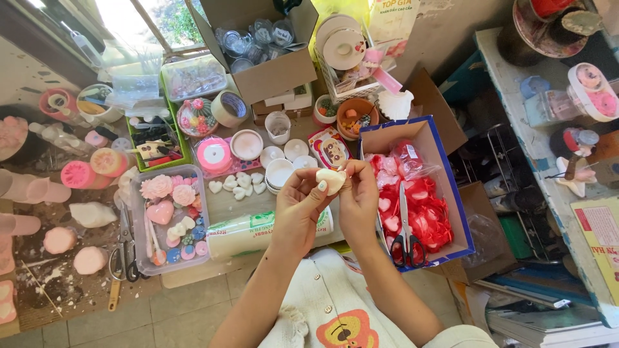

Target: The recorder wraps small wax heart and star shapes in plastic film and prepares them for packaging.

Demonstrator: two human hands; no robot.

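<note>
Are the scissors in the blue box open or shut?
Shut: the scissors lie on red hearts in the blue box, blades together, handles touching.

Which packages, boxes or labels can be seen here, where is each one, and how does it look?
Blue box: right of both hands, open, holding red and pink hearts and scissors.
Brown carton: top centre, open, filled with small clear containers.
Plastic roll: under the left hand, white with green print.
Yellow label: right edge, red header.
</note>
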